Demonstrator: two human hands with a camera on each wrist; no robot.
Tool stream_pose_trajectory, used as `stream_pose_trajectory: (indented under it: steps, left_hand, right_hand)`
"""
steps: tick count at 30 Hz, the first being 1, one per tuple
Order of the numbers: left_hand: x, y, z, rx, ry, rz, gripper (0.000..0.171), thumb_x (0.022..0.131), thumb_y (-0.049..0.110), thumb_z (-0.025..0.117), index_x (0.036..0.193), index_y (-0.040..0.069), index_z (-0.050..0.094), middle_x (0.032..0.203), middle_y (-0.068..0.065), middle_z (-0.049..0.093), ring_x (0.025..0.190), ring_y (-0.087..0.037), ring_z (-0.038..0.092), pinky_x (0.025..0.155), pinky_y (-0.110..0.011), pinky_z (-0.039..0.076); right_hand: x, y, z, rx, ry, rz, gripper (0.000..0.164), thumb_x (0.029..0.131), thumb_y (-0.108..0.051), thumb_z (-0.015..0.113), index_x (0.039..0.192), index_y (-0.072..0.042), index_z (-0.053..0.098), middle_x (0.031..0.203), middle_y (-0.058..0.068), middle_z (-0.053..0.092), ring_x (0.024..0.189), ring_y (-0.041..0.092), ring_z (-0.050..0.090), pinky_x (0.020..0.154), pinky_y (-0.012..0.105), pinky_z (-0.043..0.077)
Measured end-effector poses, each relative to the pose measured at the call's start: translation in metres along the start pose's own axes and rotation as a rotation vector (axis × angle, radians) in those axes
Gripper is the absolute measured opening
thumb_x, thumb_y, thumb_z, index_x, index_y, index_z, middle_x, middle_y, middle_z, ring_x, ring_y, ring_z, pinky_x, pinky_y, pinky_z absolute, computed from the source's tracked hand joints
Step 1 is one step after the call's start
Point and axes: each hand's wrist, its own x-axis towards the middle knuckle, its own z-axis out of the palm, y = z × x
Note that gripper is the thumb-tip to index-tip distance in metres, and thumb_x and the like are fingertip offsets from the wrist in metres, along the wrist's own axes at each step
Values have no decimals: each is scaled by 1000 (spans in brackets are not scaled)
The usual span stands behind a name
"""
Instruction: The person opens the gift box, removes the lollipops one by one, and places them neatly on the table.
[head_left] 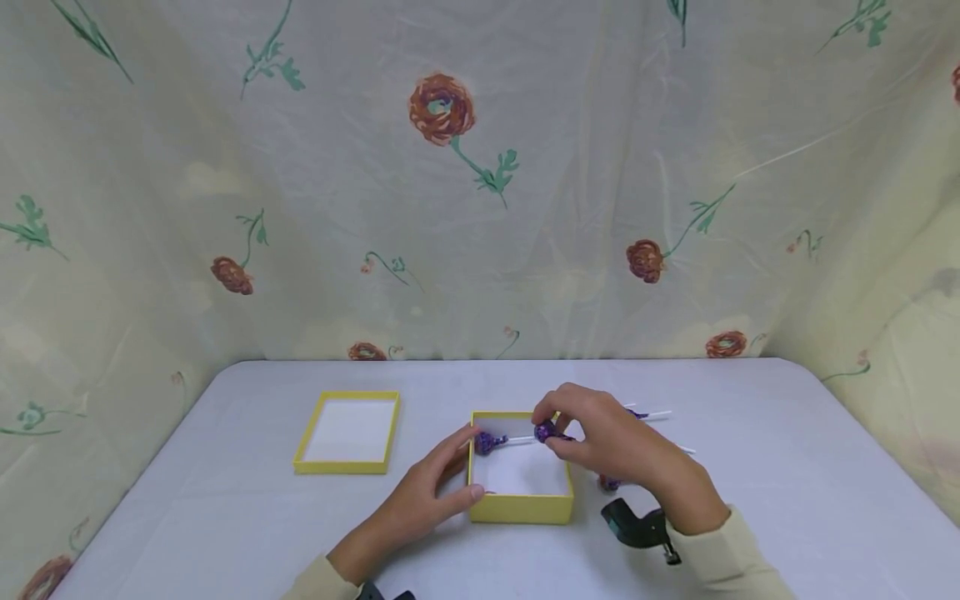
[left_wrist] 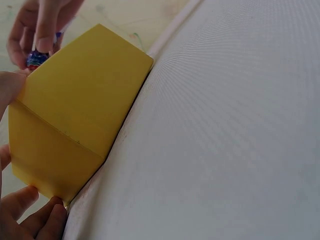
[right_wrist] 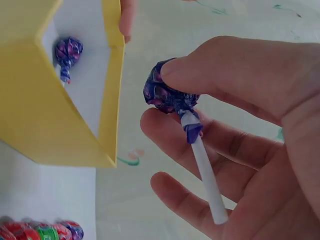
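Between thumb and fingers my right hand [head_left: 600,425] pinches a purple-wrapped lollipop [right_wrist: 167,90] by its head, with the white stick pointing back toward the palm. That hand is over the right side of an open yellow box [head_left: 521,510]. Inside the box, at its left, lies another purple-wrapped lollipop [head_left: 486,442] with its stick toward the right. My left hand [head_left: 423,492] holds the box at its left side, thumb near the front corner and fingers along the left wall. In the left wrist view the fingertips [left_wrist: 54,220] touch the yellow wall low down.
A yellow-rimmed box lid [head_left: 341,468], white inside, lies on the white table [head_left: 240,517] left of the box. Several more lollipops lie right of the box, partly hidden by my right arm; red and green wrappers [right_wrist: 45,232] show. Flowered cloth [head_left: 555,183] hangs behind.
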Motion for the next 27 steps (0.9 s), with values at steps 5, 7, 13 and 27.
stream_pose_trajectory:
  steps: [5, 7, 13, 27]
  left_hand:
    - [0, -1, 0, 6, 2, 7, 68, 93, 28, 65, 151, 32, 30, 157, 4, 24, 138, -15, 36, 113, -30, 32]
    - [0, -1, 0, 8, 4, 12, 68, 93, 27, 65, 151, 30, 30, 158, 3, 24, 138, -15, 36, 113, -30, 32]
    - [0, -2, 0, 9, 5, 16, 69, 93, 27, 65, 152, 27, 30, 158, 2, 25, 138, -15, 36, 113, -29, 32]
    - [-1, 1, 0, 15, 6, 0, 69, 93, 28, 65, 152, 26, 30, 157, 1, 26, 137, -14, 37, 113, -30, 33]
  right_hand:
    - [-5, 5, -6, -8, 7, 15, 20, 85, -7, 71, 102, -18, 66, 98, -8, 63, 88, 9, 60, 77, 31, 57]
    - [-7, 7, -8, -3, 9, 27, 20, 85, -6, 71, 101, -17, 66, 96, -8, 64, 85, 10, 59, 74, 31, 57]
    - [-13, 15, -14, 10, 21, 39, 20, 85, -4, 70, 100, -16, 67, 91, -7, 62, 80, 9, 57, 67, 24, 55]
    - [-23, 33, -26, 32, 3, 150, 20, 83, -7, 73, 99, -18, 68, 99, -5, 64, 86, 12, 62, 72, 28, 58]
